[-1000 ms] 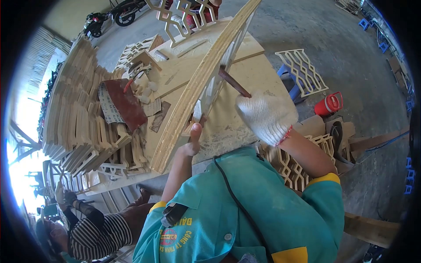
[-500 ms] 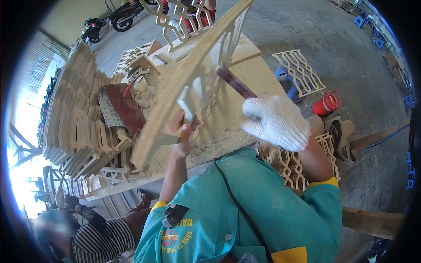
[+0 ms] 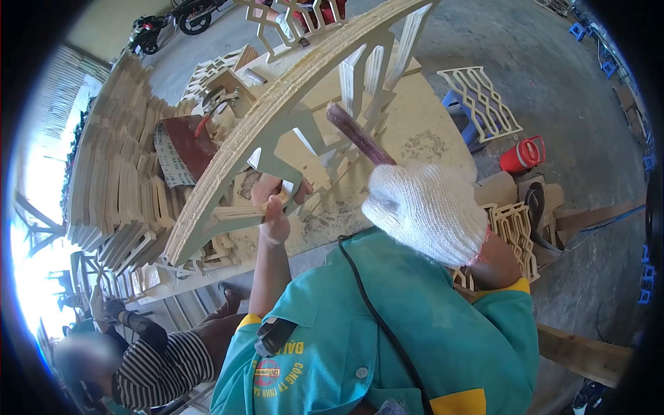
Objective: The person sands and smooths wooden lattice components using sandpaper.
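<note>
My left hand (image 3: pixel 276 225), bare, grips a pale wooden lattice panel (image 3: pixel 277 114) through one of its openings, fingers wrapped round a bar. The panel stands tilted on its edge above the worktable (image 3: pixel 443 173), its thick layered edge facing up. In a white knitted glove, my right hand (image 3: pixel 429 211) is closed round a dark reddish-brown stick (image 3: pixel 360 135). The stick's far end overlaps the panel's bars in this view. Behind the panel, a sheet of red-brown sandpaper (image 3: pixel 190 149) with a printed back lies draped at the stacked panels.
A tall stack of wooden lattice panels (image 3: pixel 117 173) fills the left side. Another panel (image 3: pixel 481 104) rests on a blue stool at right, near a red jug (image 3: pixel 522 155). A person in a striped shirt (image 3: pixel 166 363) is at lower left. Motorbikes (image 3: pixel 194 17) stand behind.
The panel has turned, its far end swinging right and its near end left, showing more of its face. My right hand and the stick have shifted left and closer to my body.
</note>
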The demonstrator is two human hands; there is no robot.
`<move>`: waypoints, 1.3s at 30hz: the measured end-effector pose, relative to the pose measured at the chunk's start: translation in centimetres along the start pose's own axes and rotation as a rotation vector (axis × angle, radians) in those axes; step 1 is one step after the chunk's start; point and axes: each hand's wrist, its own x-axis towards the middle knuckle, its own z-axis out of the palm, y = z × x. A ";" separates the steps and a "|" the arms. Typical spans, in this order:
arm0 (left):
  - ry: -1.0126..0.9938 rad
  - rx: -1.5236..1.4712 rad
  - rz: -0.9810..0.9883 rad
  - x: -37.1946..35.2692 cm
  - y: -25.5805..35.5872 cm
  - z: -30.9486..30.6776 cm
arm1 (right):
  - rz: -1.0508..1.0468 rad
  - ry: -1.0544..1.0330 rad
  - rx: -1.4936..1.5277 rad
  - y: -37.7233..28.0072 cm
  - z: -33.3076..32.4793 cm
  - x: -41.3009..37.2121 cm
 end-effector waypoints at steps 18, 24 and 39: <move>0.000 0.038 -0.024 -0.4 0.2 0.3 | -0.083 -0.106 0.036 2.0 0.0 2.0; 0.051 -0.017 -0.004 -0.5 0.1 0.9 | 0.004 -0.137 -0.003 2.4 3.2 3.0; 0.027 0.041 -0.027 -1.0 0.2 1.5 | 0.005 -0.221 0.161 1.3 0.9 2.7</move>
